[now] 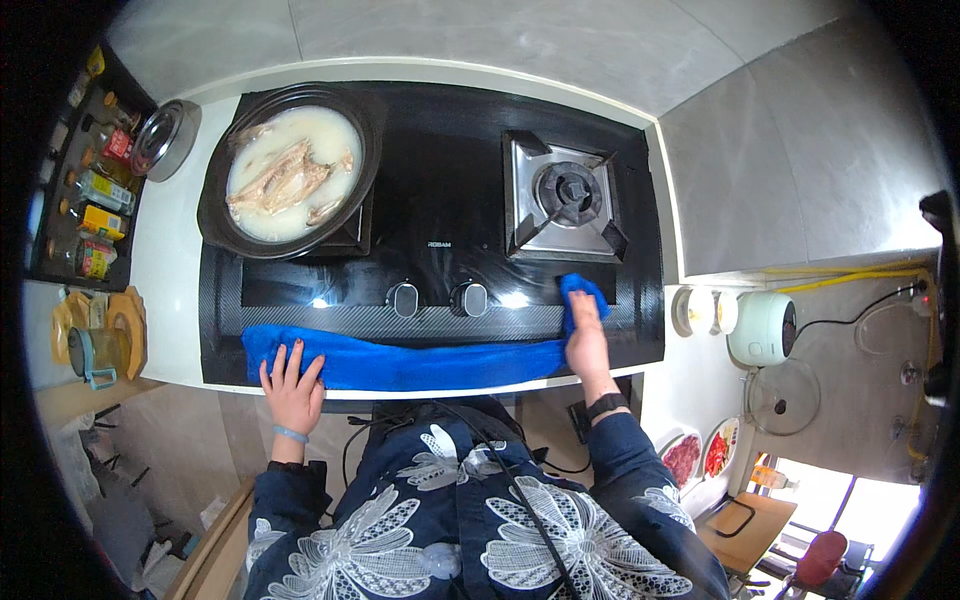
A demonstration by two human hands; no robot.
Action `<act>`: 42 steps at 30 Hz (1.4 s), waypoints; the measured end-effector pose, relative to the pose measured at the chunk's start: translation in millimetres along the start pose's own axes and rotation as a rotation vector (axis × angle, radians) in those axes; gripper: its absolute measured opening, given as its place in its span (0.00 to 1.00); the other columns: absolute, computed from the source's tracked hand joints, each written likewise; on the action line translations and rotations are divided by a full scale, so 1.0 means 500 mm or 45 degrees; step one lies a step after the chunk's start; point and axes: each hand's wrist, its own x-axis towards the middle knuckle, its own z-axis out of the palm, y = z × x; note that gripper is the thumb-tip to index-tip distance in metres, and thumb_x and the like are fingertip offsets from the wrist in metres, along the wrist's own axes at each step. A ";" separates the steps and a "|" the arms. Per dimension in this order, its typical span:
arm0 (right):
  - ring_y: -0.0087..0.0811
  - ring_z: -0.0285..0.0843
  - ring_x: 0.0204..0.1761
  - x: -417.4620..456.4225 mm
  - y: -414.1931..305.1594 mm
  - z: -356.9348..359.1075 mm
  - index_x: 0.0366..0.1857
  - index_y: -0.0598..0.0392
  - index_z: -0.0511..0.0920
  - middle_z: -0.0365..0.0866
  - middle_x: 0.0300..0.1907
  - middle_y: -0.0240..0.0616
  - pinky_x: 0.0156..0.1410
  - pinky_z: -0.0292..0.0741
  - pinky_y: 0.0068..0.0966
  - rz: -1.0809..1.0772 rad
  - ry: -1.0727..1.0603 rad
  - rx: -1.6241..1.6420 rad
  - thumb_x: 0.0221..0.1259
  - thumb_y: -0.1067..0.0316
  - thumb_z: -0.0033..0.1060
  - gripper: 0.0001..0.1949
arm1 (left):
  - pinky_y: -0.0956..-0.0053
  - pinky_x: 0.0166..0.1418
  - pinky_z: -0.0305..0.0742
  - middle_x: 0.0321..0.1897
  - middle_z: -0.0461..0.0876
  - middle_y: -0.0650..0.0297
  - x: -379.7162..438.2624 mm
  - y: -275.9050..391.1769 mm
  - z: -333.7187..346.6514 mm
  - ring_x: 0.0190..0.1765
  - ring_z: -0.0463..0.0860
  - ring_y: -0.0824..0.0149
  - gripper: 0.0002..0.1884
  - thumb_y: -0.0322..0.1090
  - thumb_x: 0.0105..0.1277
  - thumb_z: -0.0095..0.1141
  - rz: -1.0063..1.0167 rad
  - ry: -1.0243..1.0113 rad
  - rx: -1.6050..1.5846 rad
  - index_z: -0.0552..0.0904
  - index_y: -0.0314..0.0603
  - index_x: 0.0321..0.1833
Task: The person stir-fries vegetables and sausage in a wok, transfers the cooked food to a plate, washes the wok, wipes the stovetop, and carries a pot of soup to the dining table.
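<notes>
A long blue cloth [420, 367] lies along the front edge of the black gas hob [442, 165]. Its left end is under the spread fingertips of my left hand [294, 390], which rests flat on it. My right hand [587, 337] holds the bunched right end against the hob's front right, fingers pointing away from me; the thumb is hidden. The hob's two control knobs [469, 299] stand between my hands, beyond the cloth. Past my right hand is a bare burner with its pan support [566, 196].
A dark pot [212, 191] of milky broth with meat stands on the left burner. A metal lid [166, 140] and a rack of bottles [94, 195] are at far left. To the right are white bowls [701, 311], a pale green appliance [761, 328], a glass lid [784, 397] and plated meat [682, 459].
</notes>
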 end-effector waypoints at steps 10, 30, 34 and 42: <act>0.50 0.60 0.70 0.009 -0.180 0.088 0.60 0.57 0.72 0.69 0.64 0.51 0.73 0.60 0.39 -0.241 -0.041 0.180 0.46 0.88 0.41 0.31 | 0.43 0.73 0.42 0.71 0.64 0.58 0.017 0.048 -0.001 0.73 0.58 0.50 0.23 0.42 0.58 0.56 0.062 -0.029 -0.045 0.80 0.57 0.59; 0.50 0.60 0.69 0.024 0.289 -0.053 0.61 0.59 0.71 0.69 0.64 0.51 0.74 0.58 0.37 0.520 0.422 -0.027 0.47 0.86 0.44 0.31 | 0.51 0.66 0.55 0.68 0.68 0.63 0.063 0.241 0.018 0.64 0.67 0.56 0.23 0.39 0.56 0.60 0.294 -0.015 -0.108 0.80 0.65 0.58; 0.52 0.69 0.62 -0.085 0.269 -0.039 0.56 0.63 0.75 0.75 0.57 0.55 0.72 0.61 0.38 0.428 0.519 -0.036 0.43 0.87 0.45 0.28 | 0.60 0.58 0.64 0.59 0.74 0.66 0.063 0.234 -0.004 0.52 0.72 0.58 0.22 0.34 0.55 0.60 0.295 0.041 -0.105 0.81 0.61 0.55; 0.47 0.76 0.51 -0.177 0.026 0.032 0.41 0.58 0.81 0.81 0.44 0.49 0.61 0.71 0.36 0.016 0.264 0.478 0.43 0.86 0.40 0.22 | 0.63 0.51 0.71 0.53 0.72 0.63 0.052 0.208 -0.018 0.49 0.71 0.55 0.26 0.22 0.50 0.56 0.070 -0.040 -0.022 0.79 0.59 0.52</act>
